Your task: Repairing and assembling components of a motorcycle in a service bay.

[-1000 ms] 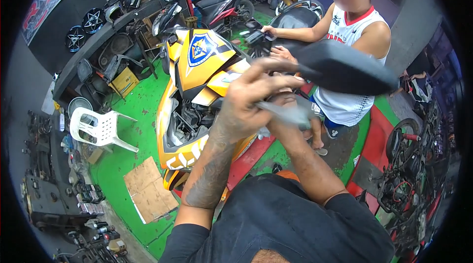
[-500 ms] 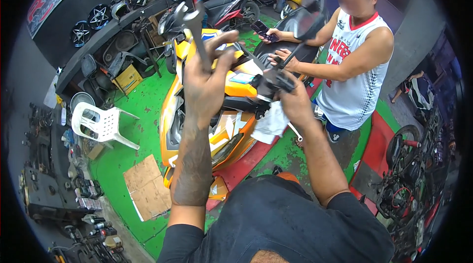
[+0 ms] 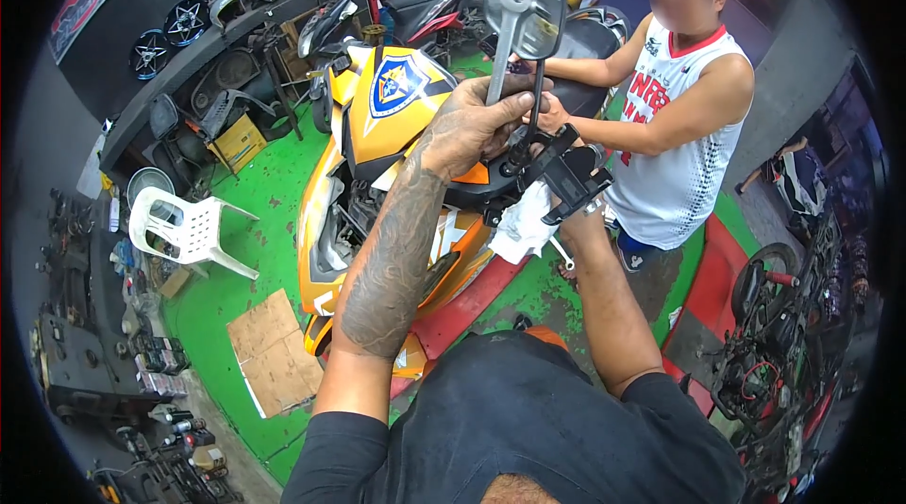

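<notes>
My left hand (image 3: pixel 486 122) is closed on an open-end wrench (image 3: pixel 503 56), which stands upright beside the black stem of a mirror (image 3: pixel 538 30). The stem runs down to a mount on the handlebar of a yellow scooter (image 3: pixel 392 141). Behind a black bracket, apparently a phone holder (image 3: pixel 566 178), sits my right hand (image 3: pixel 587 204), its fingers curled and largely hidden; what they grip is unclear. A white rag (image 3: pixel 522 226) hangs below the bracket, with the ring end of another wrench (image 3: pixel 566 261) showing beside it.
A co-worker (image 3: pixel 689 155) in a white tank top stands at the right, hands near the scooter's seat. A white plastic chair (image 3: pixel 193 230) and flattened cardboard (image 3: pixel 269 353) are at the left. Parked scooters (image 3: pixel 425 4) stand behind; a stripped motorcycle (image 3: pixel 764 334) is at the right.
The mirror has swung up from lying sideways to upright. My left hand has moved right with the wrench, up beside the stem. My right hand has sunk lower behind the bracket.
</notes>
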The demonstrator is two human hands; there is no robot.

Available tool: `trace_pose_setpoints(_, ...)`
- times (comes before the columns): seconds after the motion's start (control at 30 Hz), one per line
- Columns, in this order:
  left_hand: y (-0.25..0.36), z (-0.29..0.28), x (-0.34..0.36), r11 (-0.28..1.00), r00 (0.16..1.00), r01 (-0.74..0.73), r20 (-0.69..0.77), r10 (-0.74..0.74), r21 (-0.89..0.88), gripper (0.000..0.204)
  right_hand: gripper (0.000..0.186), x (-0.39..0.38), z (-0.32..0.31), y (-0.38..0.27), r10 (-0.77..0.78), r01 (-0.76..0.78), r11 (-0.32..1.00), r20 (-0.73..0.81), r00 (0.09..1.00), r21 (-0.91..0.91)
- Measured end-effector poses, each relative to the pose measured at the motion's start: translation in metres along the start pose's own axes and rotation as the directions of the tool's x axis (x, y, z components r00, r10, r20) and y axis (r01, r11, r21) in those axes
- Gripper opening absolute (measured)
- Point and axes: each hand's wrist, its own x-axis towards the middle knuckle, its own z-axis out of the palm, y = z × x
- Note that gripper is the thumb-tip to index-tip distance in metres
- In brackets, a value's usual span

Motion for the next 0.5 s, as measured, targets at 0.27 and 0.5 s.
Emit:
trace_pose_setpoints(0.27, -0.015, -0.001, -0.005, 0.995, 0.986, -0.086, -0.147, 0.079, -0.042, 0.027, 0.036, -0.048, 0.047, -0.019, -0.079, -0.005, 0.938, -0.228, 0.970, -0.346)
trace_pose_setpoints(0.5, -0.048, 0.034, -0.030, 0.783, 0.688, -0.405, -0.408, 0.601, 0.471, 0.015, 0.068, -0.036, 0.069, -0.037, -0.182, 0.120, 0.869, -0.085, 0.980, -0.480)
